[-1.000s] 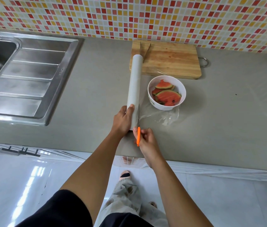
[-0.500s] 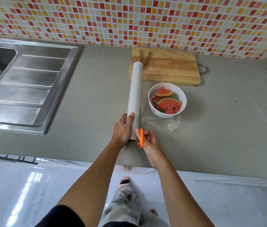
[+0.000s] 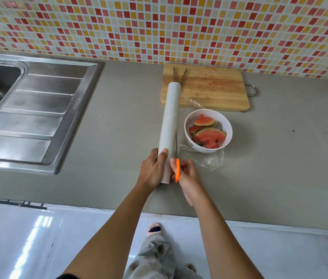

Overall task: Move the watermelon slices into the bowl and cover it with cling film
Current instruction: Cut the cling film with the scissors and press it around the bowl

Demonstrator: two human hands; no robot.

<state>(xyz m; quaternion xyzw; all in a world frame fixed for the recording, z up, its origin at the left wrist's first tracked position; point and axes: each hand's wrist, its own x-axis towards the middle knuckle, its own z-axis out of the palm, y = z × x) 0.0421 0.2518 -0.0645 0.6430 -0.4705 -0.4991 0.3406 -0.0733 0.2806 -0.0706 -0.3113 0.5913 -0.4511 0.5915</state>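
A white bowl (image 3: 189, 125) on the grey counter holds several watermelon slices (image 3: 209, 135). A sheet of clear cling film (image 3: 212, 161) is drawn out from the long white cling film roll (image 3: 170, 121) and lies under and beside the bowl. My left hand (image 3: 153, 172) grips the near end of the roll. My right hand (image 3: 187, 176) holds orange-handled scissors (image 3: 177, 168), whose thin blades run along the right side of the roll.
A wooden cutting board (image 3: 209, 89) lies behind the bowl, with metal tongs (image 3: 179, 75) on its left part. A steel sink with drainboard (image 3: 34, 115) fills the left. Tiled wall at the back. The counter's front edge is just below my hands.
The view has shifted slightly. The scissors have moved a little forward along the roll. My left hand keeps its hold on the roll.
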